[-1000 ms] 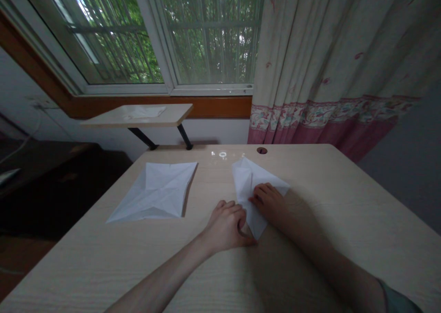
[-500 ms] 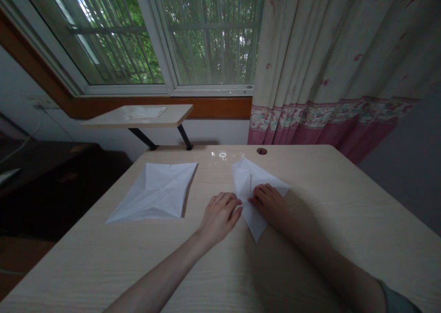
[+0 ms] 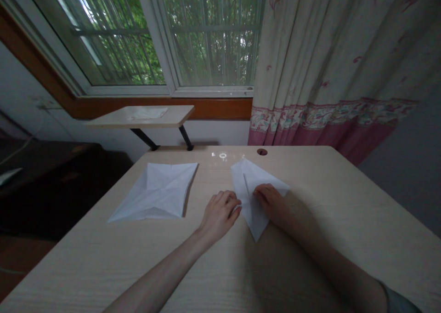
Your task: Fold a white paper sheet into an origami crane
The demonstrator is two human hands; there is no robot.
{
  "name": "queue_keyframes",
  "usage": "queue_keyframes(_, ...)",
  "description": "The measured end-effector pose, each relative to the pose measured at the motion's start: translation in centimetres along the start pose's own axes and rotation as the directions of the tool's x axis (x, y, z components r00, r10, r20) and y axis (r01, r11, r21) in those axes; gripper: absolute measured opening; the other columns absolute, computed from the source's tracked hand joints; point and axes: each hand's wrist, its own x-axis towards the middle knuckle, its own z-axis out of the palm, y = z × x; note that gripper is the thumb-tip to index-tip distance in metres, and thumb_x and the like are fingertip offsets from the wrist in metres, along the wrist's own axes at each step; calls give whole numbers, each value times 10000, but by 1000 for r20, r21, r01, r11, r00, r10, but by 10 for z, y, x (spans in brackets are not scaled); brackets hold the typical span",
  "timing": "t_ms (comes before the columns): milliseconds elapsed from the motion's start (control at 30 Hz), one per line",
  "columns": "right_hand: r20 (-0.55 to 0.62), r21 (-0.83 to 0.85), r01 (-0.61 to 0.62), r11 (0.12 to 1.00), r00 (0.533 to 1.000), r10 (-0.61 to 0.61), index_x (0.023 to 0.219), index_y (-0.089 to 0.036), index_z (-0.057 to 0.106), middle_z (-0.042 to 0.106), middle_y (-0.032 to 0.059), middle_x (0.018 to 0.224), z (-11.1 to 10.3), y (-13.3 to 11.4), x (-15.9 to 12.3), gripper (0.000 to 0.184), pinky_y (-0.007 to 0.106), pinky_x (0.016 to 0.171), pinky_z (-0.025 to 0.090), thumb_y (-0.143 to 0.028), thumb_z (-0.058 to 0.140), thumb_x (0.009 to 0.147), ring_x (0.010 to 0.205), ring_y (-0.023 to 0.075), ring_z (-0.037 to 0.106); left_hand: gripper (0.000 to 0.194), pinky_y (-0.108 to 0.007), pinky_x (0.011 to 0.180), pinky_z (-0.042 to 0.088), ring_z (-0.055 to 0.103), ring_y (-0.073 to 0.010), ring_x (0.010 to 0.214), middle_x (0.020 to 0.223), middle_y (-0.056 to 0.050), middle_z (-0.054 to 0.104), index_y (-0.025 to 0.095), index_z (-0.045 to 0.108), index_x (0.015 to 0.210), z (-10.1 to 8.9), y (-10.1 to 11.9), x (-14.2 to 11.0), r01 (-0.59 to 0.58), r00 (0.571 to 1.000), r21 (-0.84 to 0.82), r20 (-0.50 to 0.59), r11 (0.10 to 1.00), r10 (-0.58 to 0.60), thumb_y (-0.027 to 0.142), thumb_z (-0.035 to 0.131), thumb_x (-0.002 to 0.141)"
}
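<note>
Folded white paper (image 3: 256, 219): creased, sharp-cornered, on pale wood-grain desk (image 3: 344, 198).

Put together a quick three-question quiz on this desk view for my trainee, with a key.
1. True or false: the right hand touches the folded white paper.
2. Near which edge of the desk is the cable hole? A) near B) far C) left
3. Fill in: in the picture, the creased white sheet lies to the ____ of the folded white paper.

Key: 1. True; 2. B; 3. left
</note>
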Motion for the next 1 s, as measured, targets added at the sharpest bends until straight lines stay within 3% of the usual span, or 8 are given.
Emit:
queue_keyframes(100,-69,191,-78,979,993,92,904,-251,619,688,56,936,1,5,1,190,381,865,520,-236,434,943,903,221,648,141,-398,842,467,569,-238,985,1062,-49,631,240,695,1019,-2,1,0,-16,1000,6,-11,1000,16,254,577,944)
queue_keyframes(200,-94,259,-104,960,987,132,930,-241,631,700,66,958,-1,8,1,213,389,867,523,-268,420,940,925,227,657,136,-397,836,474,572,-240,978,1065,-54,634,232,693,1019,-3,1,0,-38,999,-1,-34,999,38,231,591,929)
queue_keyframes(533,-58,524,-290,801,926,374,976,-264,717,735,65,1004,-7,16,5,273,417,851,513,-421,521,866,927,251,664,233,-428,938,470,561,-256,1117,1199,-105,634,180,651,1085,-6,0,-2,-242,940,-16,-252,970,231,148,489,921)
queue_keyframes(600,-62,543,-289,788,922,381,987,-260,722,737,68,1010,-8,19,5,282,422,848,513,-413,529,850,907,250,668,242,-450,1025,430,549,-248,1180,1254,-102,627,175,624,1130,-9,1,-2,-285,936,-23,-222,958,273,171,489,930)
queue_keyframes(700,-55,527,-285,800,928,367,1013,-261,720,735,67,1045,-8,21,5,273,433,877,507,-381,538,848,927,248,669,308,-494,1156,298,507,-235,1279,1346,-81,595,191,564,1250,-12,2,0,-331,941,-21,-88,944,328,253,502,955)
queue_keyframes(800,-78,479,-266,836,936,343,1007,-266,717,731,62,1066,-7,20,2,252,444,917,505,-336,532,850,986,248,665,336,-500,1194,224,501,-228,1288,1322,-59,617,208,552,1288,-13,3,1,-337,942,-2,5,942,337,311,494,973)
queue_keyframes(900,-79,416,-215,884,960,270,1024,-278,709,727,52,1076,-4,20,0,257,444,958,503,-277,521,850,1018,237,663,300,-496,1189,225,561,-220,1185,1195,-50,674,207,592,1239,-14,3,1,-304,953,1,9,953,304,321,477,987)
queue_keyframes(1000,-106,366,-151,918,974,202,1032,-282,704,725,51,1070,1,24,-2,282,445,981,501,-219,517,830,1029,230,661,274,-467,1119,340,590,-218,1106,1117,-48,689,202,621,1187,-14,3,1,-278,959,-35,42,960,280,336,486,990)
